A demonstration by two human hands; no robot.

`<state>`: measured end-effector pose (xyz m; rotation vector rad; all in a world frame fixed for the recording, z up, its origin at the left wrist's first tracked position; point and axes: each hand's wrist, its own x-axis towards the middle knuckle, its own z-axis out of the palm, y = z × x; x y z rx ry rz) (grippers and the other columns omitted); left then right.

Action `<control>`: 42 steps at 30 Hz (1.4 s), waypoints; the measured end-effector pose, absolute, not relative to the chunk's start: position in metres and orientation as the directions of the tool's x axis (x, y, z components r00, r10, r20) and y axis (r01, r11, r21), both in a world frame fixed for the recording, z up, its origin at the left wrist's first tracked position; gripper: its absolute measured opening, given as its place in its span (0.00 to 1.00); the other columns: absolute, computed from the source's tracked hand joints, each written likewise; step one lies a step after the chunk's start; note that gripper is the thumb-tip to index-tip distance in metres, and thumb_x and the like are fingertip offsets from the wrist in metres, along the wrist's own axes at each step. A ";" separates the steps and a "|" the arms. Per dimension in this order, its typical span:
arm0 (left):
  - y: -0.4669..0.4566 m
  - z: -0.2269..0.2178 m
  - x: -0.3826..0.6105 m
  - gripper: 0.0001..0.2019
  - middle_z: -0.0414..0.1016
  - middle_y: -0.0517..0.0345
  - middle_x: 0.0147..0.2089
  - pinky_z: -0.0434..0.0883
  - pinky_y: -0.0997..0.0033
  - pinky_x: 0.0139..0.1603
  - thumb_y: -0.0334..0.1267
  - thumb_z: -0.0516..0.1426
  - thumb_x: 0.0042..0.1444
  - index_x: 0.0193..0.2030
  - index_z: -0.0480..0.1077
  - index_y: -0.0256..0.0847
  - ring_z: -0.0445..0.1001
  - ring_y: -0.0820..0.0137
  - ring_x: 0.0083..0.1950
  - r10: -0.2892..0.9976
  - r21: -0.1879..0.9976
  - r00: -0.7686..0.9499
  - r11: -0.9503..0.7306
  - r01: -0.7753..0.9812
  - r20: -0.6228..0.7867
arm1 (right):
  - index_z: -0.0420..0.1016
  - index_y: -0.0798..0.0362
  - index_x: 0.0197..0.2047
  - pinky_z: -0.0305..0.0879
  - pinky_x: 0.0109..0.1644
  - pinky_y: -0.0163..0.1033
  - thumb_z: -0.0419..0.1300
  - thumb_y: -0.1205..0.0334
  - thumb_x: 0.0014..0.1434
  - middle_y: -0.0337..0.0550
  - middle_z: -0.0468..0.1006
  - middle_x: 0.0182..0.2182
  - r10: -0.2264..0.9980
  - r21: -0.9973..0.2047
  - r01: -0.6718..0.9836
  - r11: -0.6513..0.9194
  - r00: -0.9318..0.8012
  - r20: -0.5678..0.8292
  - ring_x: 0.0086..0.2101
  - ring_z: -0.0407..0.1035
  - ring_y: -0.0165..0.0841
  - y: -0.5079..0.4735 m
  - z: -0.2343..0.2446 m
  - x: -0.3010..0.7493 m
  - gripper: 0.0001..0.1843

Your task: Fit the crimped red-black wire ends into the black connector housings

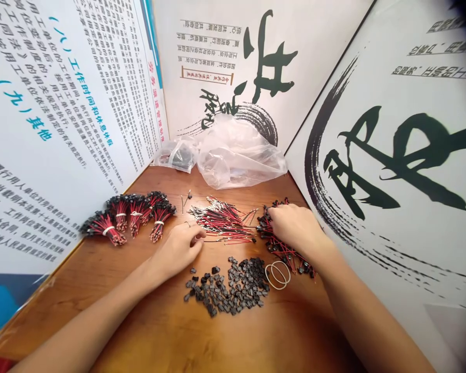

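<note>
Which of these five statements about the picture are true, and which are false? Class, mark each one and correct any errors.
1. The right hand is at a pile of red-and-black wires with black plastic connectors. True.
2. The banded bundles of red-and-black wire lie on the table's right side. False: they lie on the left.
3. Two thin, pale rings lie by the heap of small black plastic pieces. True.
4. The large, translucent plastic bag is closest to the person. False: it lies at the far end.
5. The left hand rests on the bag. False: it is beside the loose red-and-black wires with bare-looking tips.
</note>
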<state>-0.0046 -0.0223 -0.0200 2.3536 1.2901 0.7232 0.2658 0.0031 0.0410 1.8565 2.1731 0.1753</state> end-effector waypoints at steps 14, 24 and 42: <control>-0.034 -0.004 -0.002 0.05 0.74 0.56 0.35 0.66 0.68 0.37 0.29 0.56 0.58 0.39 0.73 0.38 0.72 0.67 0.36 0.665 0.489 0.741 -0.678 0.549 0.090 | 0.73 0.57 0.38 0.53 0.30 0.38 0.51 0.70 0.63 0.50 0.79 0.35 0.757 0.103 0.751 0.653 -0.643 -0.115 0.33 0.74 0.38 -0.013 -0.007 0.219 0.09; -0.034 -0.010 0.002 0.11 0.75 0.53 0.36 0.67 0.69 0.36 0.26 0.50 0.62 0.34 0.72 0.39 0.73 0.67 0.37 0.521 0.410 0.836 -0.809 0.421 0.171 | 0.71 0.57 0.40 0.56 0.31 0.37 0.52 0.70 0.62 0.49 0.76 0.36 0.707 0.047 0.706 0.707 -0.703 -0.077 0.34 0.72 0.37 -0.019 0.003 0.213 0.07; -0.035 -0.020 0.001 0.13 0.72 0.54 0.28 0.62 0.68 0.29 0.33 0.50 0.65 0.30 0.71 0.39 0.70 0.67 0.31 0.497 0.149 0.847 -0.867 0.476 0.190 | 0.70 0.58 0.42 0.58 0.33 0.39 0.49 0.69 0.65 0.50 0.77 0.35 0.709 0.042 0.709 0.704 -0.698 -0.100 0.34 0.72 0.38 -0.016 -0.001 0.216 0.09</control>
